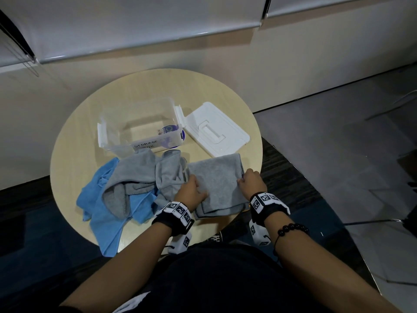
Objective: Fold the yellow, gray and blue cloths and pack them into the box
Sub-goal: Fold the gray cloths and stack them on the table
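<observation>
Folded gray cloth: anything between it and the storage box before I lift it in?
Nothing covers the storage box: its lid lies off to its right. The crumpled gray cloth lies at the box's near wall, left of the folded gray cloth; lift over, don't slide.

left hand (190, 192) grips folded gray cloth (217, 177) at left edge; right hand (251, 181) grips right edge | on table (74, 141)
</observation>
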The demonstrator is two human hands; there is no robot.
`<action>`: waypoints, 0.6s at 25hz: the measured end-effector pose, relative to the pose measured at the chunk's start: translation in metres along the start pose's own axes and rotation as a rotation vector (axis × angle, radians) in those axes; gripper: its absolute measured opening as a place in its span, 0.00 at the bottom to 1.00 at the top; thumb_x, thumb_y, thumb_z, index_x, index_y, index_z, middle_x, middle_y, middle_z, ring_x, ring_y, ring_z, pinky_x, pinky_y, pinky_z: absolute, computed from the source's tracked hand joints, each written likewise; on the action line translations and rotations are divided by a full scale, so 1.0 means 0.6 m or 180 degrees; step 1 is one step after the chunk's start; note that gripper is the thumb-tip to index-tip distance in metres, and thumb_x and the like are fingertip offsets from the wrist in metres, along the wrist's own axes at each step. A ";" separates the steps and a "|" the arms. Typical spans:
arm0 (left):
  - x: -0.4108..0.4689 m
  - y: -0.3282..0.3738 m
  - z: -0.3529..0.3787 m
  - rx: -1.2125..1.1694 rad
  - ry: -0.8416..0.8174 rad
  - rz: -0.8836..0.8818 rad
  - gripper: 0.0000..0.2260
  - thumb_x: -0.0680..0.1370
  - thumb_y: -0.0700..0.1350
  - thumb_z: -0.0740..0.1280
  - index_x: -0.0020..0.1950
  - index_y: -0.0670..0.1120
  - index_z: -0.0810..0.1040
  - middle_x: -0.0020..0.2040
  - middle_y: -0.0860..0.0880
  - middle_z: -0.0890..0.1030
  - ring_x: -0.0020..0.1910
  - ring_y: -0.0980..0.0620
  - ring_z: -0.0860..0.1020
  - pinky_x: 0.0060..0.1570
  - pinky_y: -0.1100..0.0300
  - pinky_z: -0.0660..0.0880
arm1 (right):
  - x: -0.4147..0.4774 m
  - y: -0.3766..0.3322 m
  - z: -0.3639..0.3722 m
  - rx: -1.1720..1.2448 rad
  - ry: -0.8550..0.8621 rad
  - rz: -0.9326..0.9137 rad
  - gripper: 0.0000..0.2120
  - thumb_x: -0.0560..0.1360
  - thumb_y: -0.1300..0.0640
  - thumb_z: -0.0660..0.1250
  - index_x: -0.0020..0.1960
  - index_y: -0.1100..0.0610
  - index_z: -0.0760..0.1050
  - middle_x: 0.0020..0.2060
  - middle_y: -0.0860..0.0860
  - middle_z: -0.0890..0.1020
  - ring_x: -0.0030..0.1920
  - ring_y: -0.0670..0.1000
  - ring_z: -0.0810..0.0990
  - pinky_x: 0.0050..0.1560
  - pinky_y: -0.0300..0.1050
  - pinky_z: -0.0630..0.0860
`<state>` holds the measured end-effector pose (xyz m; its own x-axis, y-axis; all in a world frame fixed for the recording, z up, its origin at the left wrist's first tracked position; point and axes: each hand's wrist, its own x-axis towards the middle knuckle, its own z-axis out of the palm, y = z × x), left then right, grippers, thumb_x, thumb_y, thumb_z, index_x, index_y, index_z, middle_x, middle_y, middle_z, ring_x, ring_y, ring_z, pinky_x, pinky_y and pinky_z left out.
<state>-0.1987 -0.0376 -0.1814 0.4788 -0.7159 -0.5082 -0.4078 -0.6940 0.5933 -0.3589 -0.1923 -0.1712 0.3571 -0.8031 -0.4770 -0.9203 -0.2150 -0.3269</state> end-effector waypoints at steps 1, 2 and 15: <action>0.000 0.003 -0.001 -0.0153 0.0017 -0.0023 0.17 0.75 0.45 0.73 0.55 0.45 0.66 0.46 0.43 0.79 0.43 0.43 0.80 0.45 0.48 0.78 | -0.001 -0.002 0.002 -0.0031 0.0018 0.0019 0.16 0.82 0.53 0.62 0.63 0.63 0.71 0.62 0.62 0.74 0.62 0.63 0.76 0.59 0.55 0.75; 0.000 0.003 -0.004 -0.0296 0.0065 -0.0029 0.17 0.75 0.42 0.73 0.55 0.45 0.66 0.44 0.41 0.80 0.41 0.41 0.81 0.43 0.47 0.79 | -0.003 -0.004 0.002 -0.0048 0.0035 0.0038 0.16 0.82 0.53 0.62 0.63 0.64 0.72 0.62 0.62 0.74 0.62 0.63 0.76 0.59 0.54 0.74; -0.027 -0.016 -0.029 -0.1045 -0.0407 -0.0466 0.14 0.77 0.31 0.63 0.59 0.43 0.67 0.42 0.34 0.80 0.33 0.41 0.82 0.36 0.47 0.82 | -0.025 0.005 0.004 0.0009 -0.0099 0.0205 0.12 0.78 0.55 0.65 0.56 0.63 0.74 0.56 0.60 0.79 0.54 0.61 0.80 0.48 0.49 0.76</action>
<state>-0.1891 -0.0180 -0.1677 0.4043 -0.6290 -0.6640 -0.0616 -0.7430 0.6664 -0.3663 -0.1797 -0.1672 0.3019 -0.7975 -0.5223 -0.9411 -0.1617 -0.2971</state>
